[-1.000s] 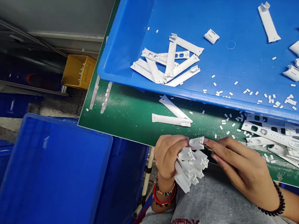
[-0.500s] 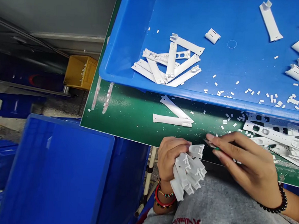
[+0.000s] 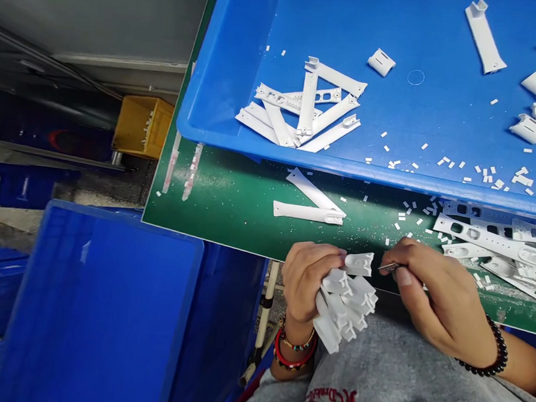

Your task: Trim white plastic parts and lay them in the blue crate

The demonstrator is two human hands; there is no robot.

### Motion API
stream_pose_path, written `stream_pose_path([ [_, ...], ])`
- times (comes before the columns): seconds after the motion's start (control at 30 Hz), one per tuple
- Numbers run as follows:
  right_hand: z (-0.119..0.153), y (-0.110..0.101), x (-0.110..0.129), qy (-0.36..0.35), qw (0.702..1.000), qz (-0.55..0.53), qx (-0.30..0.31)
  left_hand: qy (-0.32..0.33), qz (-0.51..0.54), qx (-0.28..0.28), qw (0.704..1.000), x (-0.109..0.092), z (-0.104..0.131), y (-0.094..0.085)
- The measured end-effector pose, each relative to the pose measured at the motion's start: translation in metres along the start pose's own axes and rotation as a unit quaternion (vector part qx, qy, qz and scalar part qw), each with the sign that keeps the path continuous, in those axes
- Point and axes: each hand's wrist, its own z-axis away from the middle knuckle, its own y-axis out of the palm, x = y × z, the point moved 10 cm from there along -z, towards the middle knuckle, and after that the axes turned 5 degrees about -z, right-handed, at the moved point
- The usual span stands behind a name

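My left hand (image 3: pixel 306 280) is closed around a bundle of white plastic parts (image 3: pixel 341 307), their ends fanning out to the right. One white piece (image 3: pixel 359 264) sticks out above the others between thumb and forefinger. My right hand (image 3: pixel 438 298) pinches a small, thin metal blade-like tool (image 3: pixel 388 267), mostly covered by the fingers. Its tip points left, close to the end of that upper piece; whether they touch I cannot tell. On the green table (image 3: pixel 222 204), two white strips (image 3: pixel 310 213) lie in a V beyond my left hand.
A blue tray (image 3: pixel 326 162) holds a pile of white strips (image 3: pixel 306 106), shorter white pieces (image 3: pixel 381 62) and small white chips. More white parts (image 3: pixel 499 241) lie on the table at right. Blue bins (image 3: pixel 104 312) stand at lower left, a yellow bin (image 3: pixel 142 126) behind.
The bundle in my left hand has shifted slightly right and up. My right hand has turned, its fingers curling closer around the tool, whose tip now sits level with the upper piece.
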Motion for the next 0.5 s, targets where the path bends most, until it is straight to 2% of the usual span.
stream_pose_path([
  [0.13,-0.0049,0.0076,0.0041,-0.017,0.999,0.009,0.032,-0.005,0.001,0.019,1.0,0.0024,0.0047,0.0029],
  [0.3,-0.0064,0.0089,0.0017,-0.02,0.998,0.038,0.044,0.013,-0.015,0.03,0.999,0.0013,0.0062,0.0009],
  [0.5,-0.0074,0.0102,0.0022,-0.034,0.997,0.047,0.059,0.004,-0.047,0.045,0.998,-0.0005,0.008,-0.0013],
])
